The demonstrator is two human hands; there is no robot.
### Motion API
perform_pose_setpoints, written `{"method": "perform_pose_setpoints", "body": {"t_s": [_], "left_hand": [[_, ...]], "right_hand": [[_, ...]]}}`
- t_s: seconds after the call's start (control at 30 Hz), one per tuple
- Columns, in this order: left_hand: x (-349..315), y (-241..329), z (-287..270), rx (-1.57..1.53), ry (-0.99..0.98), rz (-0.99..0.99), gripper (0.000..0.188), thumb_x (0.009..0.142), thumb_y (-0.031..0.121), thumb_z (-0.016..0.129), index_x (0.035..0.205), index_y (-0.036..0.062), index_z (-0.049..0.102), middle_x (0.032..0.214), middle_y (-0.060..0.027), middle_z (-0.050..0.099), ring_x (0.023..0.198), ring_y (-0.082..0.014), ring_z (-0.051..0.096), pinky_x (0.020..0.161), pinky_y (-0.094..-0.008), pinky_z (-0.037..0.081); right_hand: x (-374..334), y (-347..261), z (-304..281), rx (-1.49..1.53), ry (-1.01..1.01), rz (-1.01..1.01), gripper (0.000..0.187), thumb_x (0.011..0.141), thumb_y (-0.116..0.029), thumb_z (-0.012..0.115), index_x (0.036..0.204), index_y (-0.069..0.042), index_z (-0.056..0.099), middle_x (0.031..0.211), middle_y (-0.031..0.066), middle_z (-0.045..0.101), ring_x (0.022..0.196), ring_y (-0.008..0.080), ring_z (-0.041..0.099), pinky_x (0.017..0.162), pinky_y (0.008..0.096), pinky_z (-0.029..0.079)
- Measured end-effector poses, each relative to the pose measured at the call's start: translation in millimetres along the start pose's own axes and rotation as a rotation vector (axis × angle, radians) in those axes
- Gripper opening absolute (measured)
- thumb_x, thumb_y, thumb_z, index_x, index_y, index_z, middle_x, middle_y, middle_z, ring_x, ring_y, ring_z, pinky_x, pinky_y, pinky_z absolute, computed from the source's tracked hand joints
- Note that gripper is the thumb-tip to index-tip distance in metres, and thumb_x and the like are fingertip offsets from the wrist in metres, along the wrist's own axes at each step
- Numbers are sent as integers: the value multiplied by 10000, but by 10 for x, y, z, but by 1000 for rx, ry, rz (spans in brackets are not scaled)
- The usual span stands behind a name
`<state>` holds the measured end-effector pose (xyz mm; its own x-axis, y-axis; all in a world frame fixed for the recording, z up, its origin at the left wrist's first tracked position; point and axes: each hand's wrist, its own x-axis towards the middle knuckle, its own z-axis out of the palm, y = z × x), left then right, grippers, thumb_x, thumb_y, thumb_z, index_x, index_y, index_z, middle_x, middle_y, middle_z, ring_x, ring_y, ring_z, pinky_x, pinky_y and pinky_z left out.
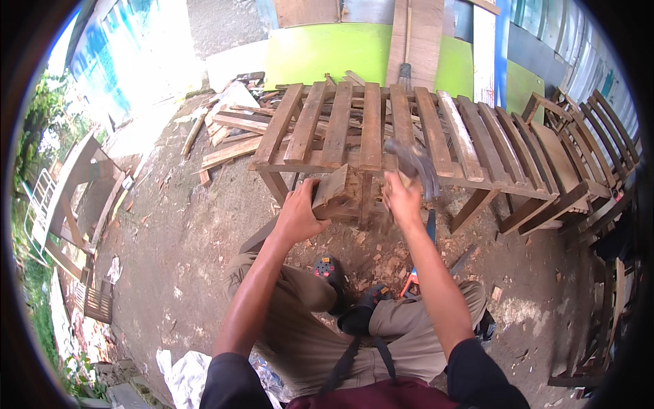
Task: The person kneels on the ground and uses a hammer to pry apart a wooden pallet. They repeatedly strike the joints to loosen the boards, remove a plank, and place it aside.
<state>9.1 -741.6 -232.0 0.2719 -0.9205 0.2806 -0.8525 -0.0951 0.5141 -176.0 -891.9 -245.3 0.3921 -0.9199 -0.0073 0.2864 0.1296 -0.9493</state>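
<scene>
My left hand (302,213) is wrapped round a brown piece of timber (338,189), its rough cut end facing up beside the near edge of a slatted wooden bench (371,126). To the right of it, my right hand (403,198) is closed round the handle of a claw hammer. The hammer head (415,167) is raised near the bench's front rail and smeared by motion. Whether it touches the timber I cannot tell. The lower end of the timber is partly hidden behind my left hand and arm.
A saw with an orange handle (410,283) lies by my right foot among wood chips. Scrap boards (235,153) are heaped behind the bench. More slatted wooden furniture (606,136) crowds the right side. An overturned wooden table (71,187) stands at the left, and white sheeting (184,377) lies near me.
</scene>
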Motion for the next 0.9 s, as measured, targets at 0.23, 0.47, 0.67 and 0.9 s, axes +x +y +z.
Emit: {"method": "perform_pose_setpoints", "body": {"t_s": [0.23, 0.47, 0.67, 0.9], "left_hand": [[-143, 27, -74, -238, -227, 71, 757, 626, 124, 782, 1287, 8, 433, 1209, -245, 560, 1180, -416, 523, 999, -440, 434], [-185, 88, -78, -240, -364, 132, 746, 629, 107, 779, 1286, 10, 438, 1195, -248, 575, 1159, -424, 537, 984, -446, 448], [-235, 86, -103, -223, -384, 206, 749, 626, 90, 780, 1284, 1, 432, 1181, -251, 576, 1158, -423, 536, 982, -455, 449], [-249, 82, -90, -221, -399, 220, 742, 625, 83, 776, 1277, 1, 431, 1184, -238, 574, 1163, -417, 530, 981, -456, 443]], "right_hand": [[-1422, -239, -299, -2, -188, 174, 276, 979, -150, 592, 728, -106, 486, 532, -51, 422, 415, 47, 373, 403, 248, 304], [-1653, -813, -225, 35, -303, 157, 313, 977, -86, 549, 715, -101, 380, 491, -13, 373, 357, 83, 344, 351, 259, 277], [-1598, -944, -223, -293, -276, 187, 260, 1003, -113, 525, 770, -76, 416, 484, -19, 378, 356, 58, 339, 339, 242, 285], [-1570, -933, -316, -496, -218, 93, 197, 988, -215, 606, 977, -19, 617, 712, -6, 556, 618, 64, 506, 547, 264, 414]]}}
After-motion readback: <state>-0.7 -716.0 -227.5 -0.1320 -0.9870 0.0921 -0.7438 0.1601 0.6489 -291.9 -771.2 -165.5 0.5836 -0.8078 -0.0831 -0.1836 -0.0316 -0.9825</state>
